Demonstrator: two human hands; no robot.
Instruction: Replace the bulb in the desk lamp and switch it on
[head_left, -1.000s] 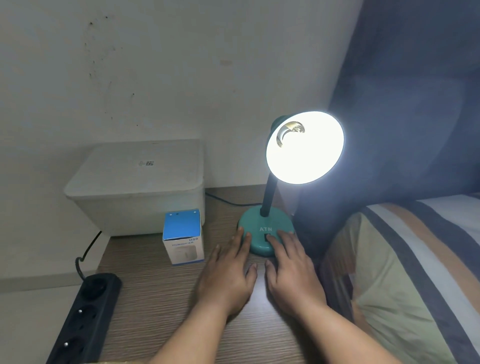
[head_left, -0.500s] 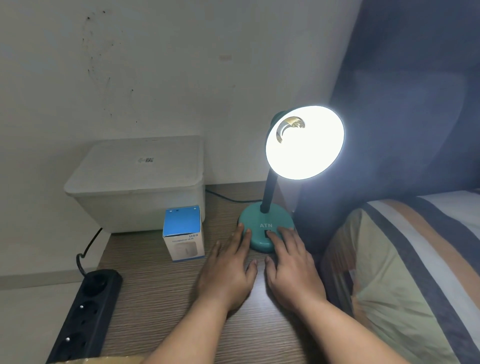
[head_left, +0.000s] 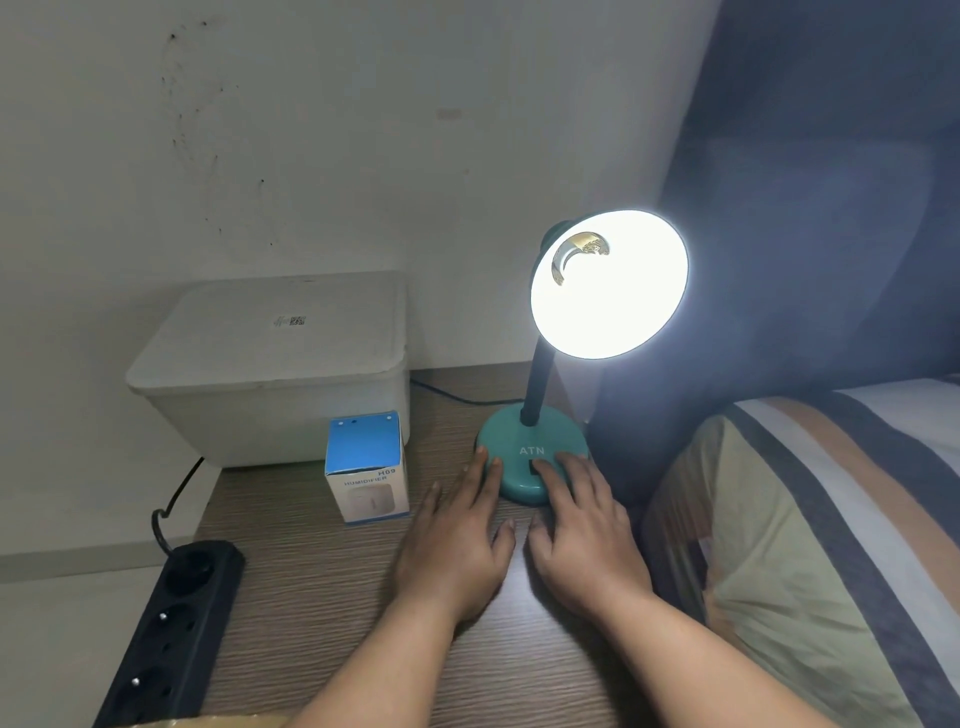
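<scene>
While the lamp (head_left: 608, 286) stays lit, both hands seemingly remain on its base (head_left: 524, 447).

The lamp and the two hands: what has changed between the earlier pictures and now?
Almost nothing. The left hand and right hand stay flat on the table, fingertips on the teal lamp base. The lamp shade remains lit. Nothing was taken or released.

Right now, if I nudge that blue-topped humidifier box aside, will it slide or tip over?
The humidifier box is small cardboard standing upright, taller than wide, so a push near its top would probably tip it. Pushed low, it should slide on the smooth wood-grain desk. It likely feels light; whether anything is inside is not visible.
</scene>
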